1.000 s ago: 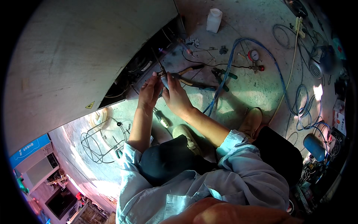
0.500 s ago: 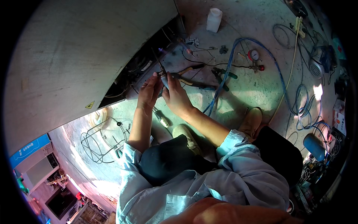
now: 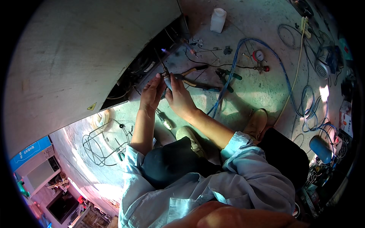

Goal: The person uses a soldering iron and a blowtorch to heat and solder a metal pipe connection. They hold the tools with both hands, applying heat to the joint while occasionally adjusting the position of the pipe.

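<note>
Both of my hands meet at the lower edge of a large grey cabinet. My right hand (image 3: 180, 98) is wrapped round the grey handle of a gas torch (image 3: 166, 72), a tool with a long thin dark nozzle pointing away toward the cabinet's dark opening. My left hand (image 3: 151, 93) is closed with its fingertips against the torch near the base of the nozzle. A small bluish glow shows beyond the nozzle. Just right of my hands lie pliers with black and tan handles (image 3: 195, 84). A screwdriver-like tool (image 3: 164, 119) rests on the floor below my wrists.
The grey cabinet (image 3: 83, 57) fills the upper left. Green-handled pliers (image 3: 230, 78), a red pressure gauge (image 3: 258, 56) and a blue hose (image 3: 272, 49) lie to the right. Farther off stand a white plastic bottle (image 3: 218, 21) and a blue cylinder (image 3: 320, 149). Bent wire (image 3: 102, 146) lies at left.
</note>
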### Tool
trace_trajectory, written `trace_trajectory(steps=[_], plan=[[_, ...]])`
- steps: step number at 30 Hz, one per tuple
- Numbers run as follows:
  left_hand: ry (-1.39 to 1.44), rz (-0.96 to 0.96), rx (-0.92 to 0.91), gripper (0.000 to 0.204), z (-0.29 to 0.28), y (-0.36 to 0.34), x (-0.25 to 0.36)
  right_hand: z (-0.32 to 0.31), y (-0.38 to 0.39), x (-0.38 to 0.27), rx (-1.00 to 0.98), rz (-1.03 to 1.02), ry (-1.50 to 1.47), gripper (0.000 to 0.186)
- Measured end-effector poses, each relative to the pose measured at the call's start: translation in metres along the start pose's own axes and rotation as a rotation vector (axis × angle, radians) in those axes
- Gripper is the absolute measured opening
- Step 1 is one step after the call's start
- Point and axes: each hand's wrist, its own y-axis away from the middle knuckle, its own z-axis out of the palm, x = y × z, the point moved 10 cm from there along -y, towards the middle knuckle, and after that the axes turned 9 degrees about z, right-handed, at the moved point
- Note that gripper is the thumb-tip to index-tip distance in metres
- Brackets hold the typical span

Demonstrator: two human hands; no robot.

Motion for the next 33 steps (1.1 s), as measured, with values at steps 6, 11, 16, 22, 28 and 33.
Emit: trace_trajectory(steps=[6, 11, 16, 22, 28, 33], plan=[[0.004, 0.008, -0.009, 0.015, 0.002, 0.001, 0.001, -0.001, 0.000, -0.001, 0.000, 0.000, -0.004, 0.063], [0.094, -0.011, -0.042, 0.021, -0.004, 0.000, -0.006, 0.002, 0.000, -0.001, 0.001, -0.010, -0.001, 0.062], [0.207, -0.066, -0.024, 0.029, 0.006, 0.018, -0.013, 0.003, 0.000, 0.002, 0.010, -0.012, 0.015, 0.063], [0.130, -0.099, -0.067, 0.045, 0.012, 0.024, -0.017, 0.004, 0.000, 0.002, 0.045, -0.054, 0.033, 0.063], [0.105, -0.178, -0.118, 0.042, 0.005, 0.025, -0.026, 0.003, 0.001, 0.002, 0.044, -0.047, 0.035, 0.064], [0.019, -0.189, -0.156, 0.036, 0.015, 0.033, -0.023, 0.003, 0.000, 0.003, 0.033, -0.024, 0.026, 0.064]])
